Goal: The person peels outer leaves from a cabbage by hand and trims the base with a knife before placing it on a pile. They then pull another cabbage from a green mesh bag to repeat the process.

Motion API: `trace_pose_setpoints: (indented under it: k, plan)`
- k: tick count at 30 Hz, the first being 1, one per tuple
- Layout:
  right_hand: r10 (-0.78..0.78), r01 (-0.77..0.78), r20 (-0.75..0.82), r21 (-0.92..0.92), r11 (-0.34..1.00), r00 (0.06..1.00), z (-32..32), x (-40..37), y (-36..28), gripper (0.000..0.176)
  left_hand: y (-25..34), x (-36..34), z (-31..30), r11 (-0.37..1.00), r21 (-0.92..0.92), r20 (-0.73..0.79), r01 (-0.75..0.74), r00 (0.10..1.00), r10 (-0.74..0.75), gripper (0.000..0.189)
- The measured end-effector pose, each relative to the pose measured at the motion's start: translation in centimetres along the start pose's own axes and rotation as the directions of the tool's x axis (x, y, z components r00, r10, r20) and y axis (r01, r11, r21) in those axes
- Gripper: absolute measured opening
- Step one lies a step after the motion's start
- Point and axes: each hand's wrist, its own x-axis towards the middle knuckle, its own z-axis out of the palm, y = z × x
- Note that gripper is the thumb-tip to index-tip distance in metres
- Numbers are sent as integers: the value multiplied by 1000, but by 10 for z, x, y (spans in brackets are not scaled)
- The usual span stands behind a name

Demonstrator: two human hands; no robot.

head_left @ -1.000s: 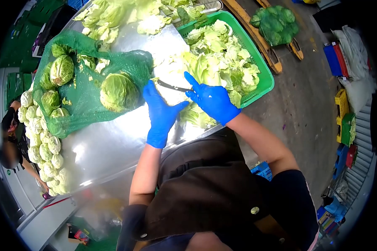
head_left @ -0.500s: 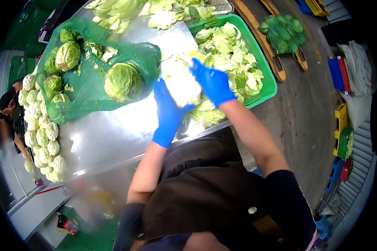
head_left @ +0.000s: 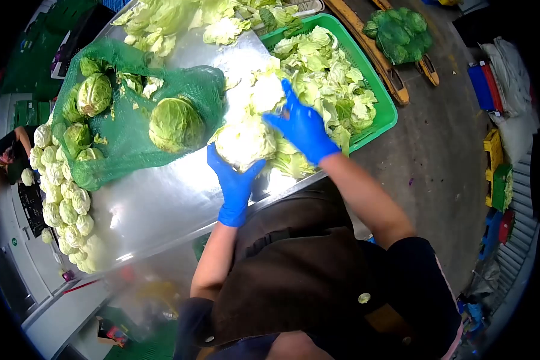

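A pale cabbage head (head_left: 244,143) sits at the steel table's near side. Cupped around its near side is my left hand (head_left: 233,185), in a blue glove, thumb and fingers spread against it. My right hand (head_left: 306,127), gloved too, is just right of the cabbage with thumb and fingers apart, over loose cabbage leaves (head_left: 294,162). Nothing shows in its grasp. To the left, a green cabbage (head_left: 176,124) rests on a green mesh bag (head_left: 135,129), and several more cabbages (head_left: 94,94) lie at the bag's far end.
A green crate (head_left: 387,114) full of leaves stands at the table's right edge. Trimmed cabbages (head_left: 68,210) are stacked along the left end of the steel table (head_left: 156,201). Another person works beyond it. On the floor, a netted bag of cabbages (head_left: 399,36) lies by a wooden pallet (head_left: 366,45).
The pale cabbage and my left hand have shifted slightly left and nearer me. My right hand has moved a little down, its thumb and fingers now spread wider.
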Motion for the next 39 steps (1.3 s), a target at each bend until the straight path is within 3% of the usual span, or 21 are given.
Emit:
trace_pose_setpoints:
  k: [2, 3, 6, 8, 10, 11, 12, 14, 16, 17, 20, 22, 24, 27, 30, 31, 34, 35, 39]
  plan:
    - [-133, 125, 79, 90, 988, 988, 19, -32, 9, 86, 15, 2, -3, 992, 119, 54, -37, 998, 30, 120]
    - [-212, 215, -36, 112, 970, 977, 32, -36, 18, 87, 24, 1, -13, 985, 161, 131, -64, 990, 43, 118]
    - [-191, 181, 39, 171, 968, 981, 19, -24, 26, 84, 57, 22, -49, 868, 438, 347, -234, 935, 77, 118]
    - [-140, 109, 166, 181, 977, 976, 2, -12, 19, 81, 66, 49, -56, 824, 448, 484, -348, 869, 104, 122]
    - [-221, 159, 210, 275, 948, 952, -1, 0, 22, 77, 68, 69, -47, 721, 460, 587, -519, 786, 191, 125]
    - [-253, 184, 247, 271, 945, 935, -3, 1, 20, 79, 58, 76, -38, 757, 353, 658, -549, 721, 216, 124]
    - [-282, 206, 286, 269, 941, 916, -6, 1, 17, 81, 50, 74, -29, 913, 152, 672, -380, 717, 186, 125]
    - [-244, 214, 135, 204, 955, 960, -4, 1, 25, 76, 42, 66, -27, 896, 240, 610, -374, 776, 160, 126]
    - [-141, 151, -78, 135, 979, 987, 2, -2, 38, 73, 51, 54, -21, 920, 293, 497, -260, 863, 86, 124]
    - [-192, 178, -212, -80, 981, 958, 7, -5, 43, 75, 54, 47, -15, 930, 312, 433, -195, 900, 43, 124]
    - [-217, 141, -169, -374, 917, 961, 15, -40, 40, 70, 44, 33, 4, 947, 313, 227, -76, 974, 3, 120]
    - [-355, 241, -216, -422, 874, 910, 23, -60, 37, 67, 48, 34, 11, 903, 410, 214, -127, 976, 40, 120]
    - [-361, 240, -189, -468, 851, 913, 25, -72, 34, 65, 54, 36, 20, 826, 524, 202, -208, 972, 118, 121]
    - [-468, 339, -303, -392, 855, 830, 35, -77, 42, 62, 58, 42, 24, 776, 585, 262, -235, 960, 93, 123]
    - [-323, 193, -218, -464, 865, 921, 30, -66, 41, 60, 70, 42, 30, 787, 588, 292, -187, 956, 9, 124]
    - [-413, 292, -317, -365, 884, 853, 29, -59, 44, 57, 69, 41, 31, 781, 594, 298, -193, 955, 9, 124]
    - [-280, 206, -130, -411, 888, 951, 15, -79, 26, 57, 68, 45, 29, 763, 612, 315, -206, 949, 4, 123]
    - [-368, 273, -198, -384, 882, 909, 28, -82, 37, 56, 68, 46, 28, 763, 610, 324, -213, 946, 5, 123]
    - [-407, 277, -288, -401, 873, 867, 32, -67, 32, 56, 67, 45, 32, 747, 630, 311, -210, 951, 6, 123]
